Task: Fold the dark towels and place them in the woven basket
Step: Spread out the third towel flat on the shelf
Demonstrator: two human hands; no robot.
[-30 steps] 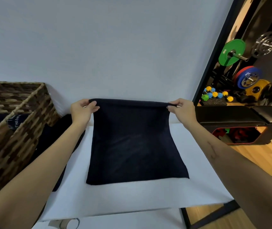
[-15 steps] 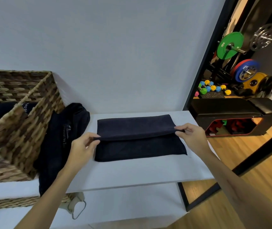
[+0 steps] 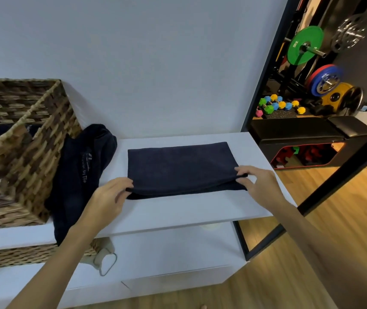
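Left of the left hand (image 3: 109, 197): woven basket (image 3: 33, 157) on the white table (image 3: 178, 215), dark cloth inside, partly hidden. Between basket and left hand: heap of dark towels (image 3: 82, 170), draped over the table edge. Between both hands: dark towel (image 3: 178, 168), folded flat, oblong, upper layer lifted along the near edge. Left hand pinching its near left corner; right hand (image 3: 260, 186) pinching its near right corner.

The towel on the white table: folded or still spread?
Folded once: the dark towel lies doubled, both hands pinching the top layer's near corners over the bottom edge.
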